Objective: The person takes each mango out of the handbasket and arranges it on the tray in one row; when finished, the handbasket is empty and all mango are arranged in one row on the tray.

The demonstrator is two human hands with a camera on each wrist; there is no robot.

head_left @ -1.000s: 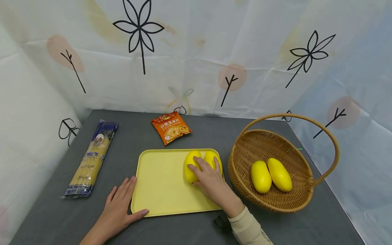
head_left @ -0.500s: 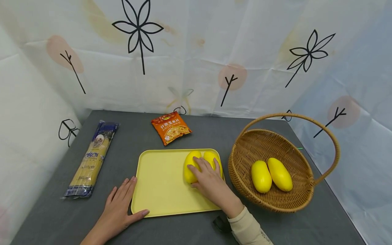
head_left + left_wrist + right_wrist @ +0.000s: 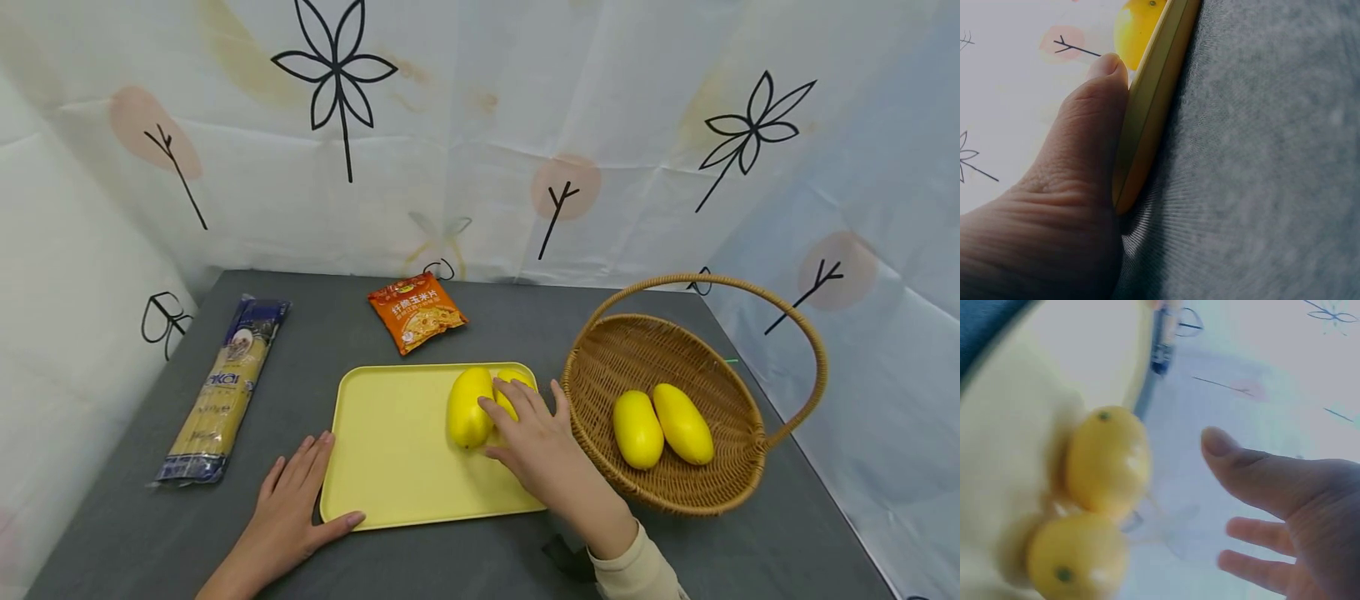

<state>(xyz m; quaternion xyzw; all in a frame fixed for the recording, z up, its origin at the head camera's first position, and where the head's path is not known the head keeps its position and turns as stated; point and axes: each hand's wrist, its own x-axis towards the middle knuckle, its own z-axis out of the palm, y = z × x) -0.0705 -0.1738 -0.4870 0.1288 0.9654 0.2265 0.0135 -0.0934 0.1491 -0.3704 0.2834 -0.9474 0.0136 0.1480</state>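
Two yellow mangoes lie side by side at the right end of a yellow tray [image 3: 397,450]: the left mango [image 3: 469,408] and the right mango [image 3: 516,375]. My right hand [image 3: 555,462] hovers over the right mango with fingers spread, partly hiding it. In the right wrist view, a gap separates that hand [image 3: 1310,506] from both mangoes [image 3: 1110,462]. Flat on the table, my left hand [image 3: 292,504] rests at the tray's front left corner, its thumb on the rim. The left wrist view has this thumb [image 3: 1088,119] against the tray edge [image 3: 1147,112].
A wicker basket [image 3: 637,337] with a tall handle stands right of the tray, holding two more mangoes [image 3: 637,429]. Behind the tray lies an orange snack bag [image 3: 417,315]. A long pack of spaghetti [image 3: 221,396] lies at the left. Patterned cloth [image 3: 465,125] hangs behind the grey table.
My right hand has come off the mangoes and moved a little to the right and back toward me. The mangoes stay on the tray; my left hand has not moved.
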